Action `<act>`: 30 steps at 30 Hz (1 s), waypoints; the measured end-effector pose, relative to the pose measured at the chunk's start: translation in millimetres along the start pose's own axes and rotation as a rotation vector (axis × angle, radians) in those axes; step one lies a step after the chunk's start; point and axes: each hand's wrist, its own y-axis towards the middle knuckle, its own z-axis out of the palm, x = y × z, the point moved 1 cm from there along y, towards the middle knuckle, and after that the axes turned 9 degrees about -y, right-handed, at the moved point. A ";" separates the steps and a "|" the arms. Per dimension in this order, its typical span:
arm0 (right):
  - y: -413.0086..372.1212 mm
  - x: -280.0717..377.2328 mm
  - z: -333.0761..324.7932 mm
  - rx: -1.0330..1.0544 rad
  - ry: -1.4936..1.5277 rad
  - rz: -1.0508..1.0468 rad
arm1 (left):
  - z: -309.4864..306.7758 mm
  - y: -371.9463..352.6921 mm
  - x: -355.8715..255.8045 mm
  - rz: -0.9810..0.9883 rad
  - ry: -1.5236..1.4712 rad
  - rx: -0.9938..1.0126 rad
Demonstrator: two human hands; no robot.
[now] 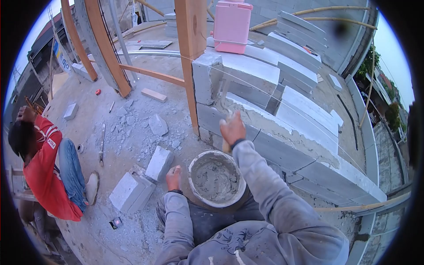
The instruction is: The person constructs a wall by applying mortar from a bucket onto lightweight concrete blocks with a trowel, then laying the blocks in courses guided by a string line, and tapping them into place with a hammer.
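Observation:
My right hand (pixel 232 128) is closed around a trowel, its wooden handle end (pixel 226 146) showing below the fist. The trowel's blade is partly lost against the grey mortar (pixel 247 115) on top of the low block wall (pixel 276 149). An upright block (pixel 207 78) stands at the wall's far end, beside the wooden post. Between my arms is a round bucket (pixel 191 176) with wet grey mortar (pixel 216 179) inside. My left hand (pixel 173 178) is closed just left of the bucket rim, near a loose white block (pixel 159 163); whatever it may hold is hidden.
A person in a red top (pixel 46 170) sits at the left. Broken block pieces (pixel 158 125) litter the floor. A taut string (pixel 282 102) runs above the wall. Behind it are stacked blocks (pixel 304 110) and a pink container (pixel 231 27). A wooden post (pixel 189 53) rises ahead.

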 end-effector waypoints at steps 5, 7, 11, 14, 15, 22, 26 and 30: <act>8.0 64.0 13.2 0.038 0.064 0.023 | 2.1 -2.0 -3.6 0.015 0.028 0.014; -9.8 73.6 29.8 0.044 0.050 0.028 | 6.0 -1.1 -8.7 0.002 0.064 0.032; -66.5 35.2 39.6 0.070 -0.007 -0.095 | 13.0 0.6 -5.8 0.073 0.146 0.052; -78.9 10.5 21.5 0.194 0.034 -0.078 | 18.5 -7.2 -20.1 0.003 0.221 0.127; -81.3 6.6 17.7 0.286 0.040 0.028 | 20.0 -9.7 -25.6 0.002 0.281 0.141; -18.5 46.6 54.7 0.169 0.280 0.160 | 18.6 -6.5 -10.8 0.013 0.355 0.126; -63.3 64.1 61.7 0.176 0.238 0.203 | 23.6 -7.5 -16.8 0.000 0.345 0.162; -121.0 1.7 63.7 0.456 0.232 -0.077 | 24.6 4.9 5.7 0.026 0.389 0.189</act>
